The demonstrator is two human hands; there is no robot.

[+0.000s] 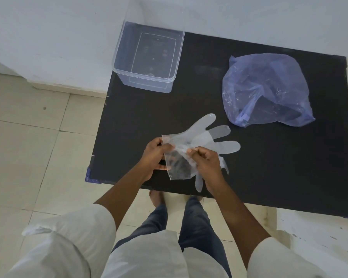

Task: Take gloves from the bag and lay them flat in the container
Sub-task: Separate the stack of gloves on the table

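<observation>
The black worktop (pixel 269 167) stands against a pale wall, its near edge just above the person's feet and its left edge running up to the clear container (pixel 147 57). The container sits at the far left corner, its near left corner at or slightly past the worktop's left edge. Between the container and the bluish plastic bag (pixel 265 89) on the right lies a wide bare strip of dark surface, and more bare surface spreads to the right of the hands, out to the right edge.

The container holds no gloves that can be made out; only its clear bottom shows. The bag lies slumped and crumpled, well apart from the container; what it holds cannot be told through the plastic.

Near the front edge, both hands hold thin clear gloves (pixel 199 139). The left hand (pixel 155 155) has its fingers pinched on the cuff edge at the left. The right hand (pixel 207 163) has its fingers closed on the crumpled plastic in the middle. One glove's fingers fan out toward the bag, and another glove finger hangs down below the right hand, past the worktop's front edge.
</observation>
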